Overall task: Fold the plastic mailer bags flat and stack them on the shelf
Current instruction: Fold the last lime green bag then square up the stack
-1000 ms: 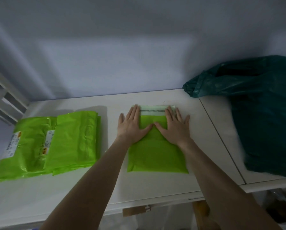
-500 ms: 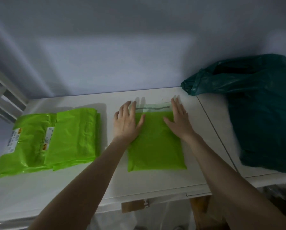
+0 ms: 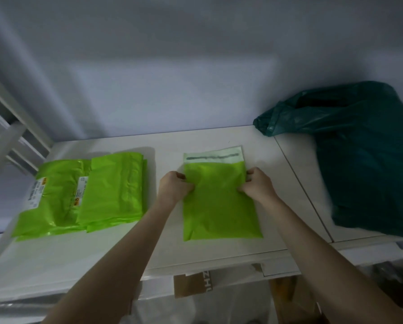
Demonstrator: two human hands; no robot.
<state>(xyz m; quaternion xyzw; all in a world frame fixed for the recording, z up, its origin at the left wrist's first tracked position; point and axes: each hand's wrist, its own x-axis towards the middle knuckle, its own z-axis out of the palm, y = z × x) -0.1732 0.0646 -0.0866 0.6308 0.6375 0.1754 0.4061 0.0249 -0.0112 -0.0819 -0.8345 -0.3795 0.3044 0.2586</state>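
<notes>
A plain grey-white wall (image 3: 172,66) stood behind a white shelf (image 3: 102,260), dimly lit. A white slatted frame (image 3: 6,136) stood at left. A seam (image 3: 301,190) divided the shelf surface at right.

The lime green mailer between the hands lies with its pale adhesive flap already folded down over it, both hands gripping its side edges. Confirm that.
Not quite. In the head view the lime green mailer has its pale adhesive flap still open, lying flat on the shelf beyond it. The left hand and right hand do grip its side edges.

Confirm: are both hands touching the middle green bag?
Touching. Head view: left hand and right hand pinch the side edges of the green bag.
</notes>
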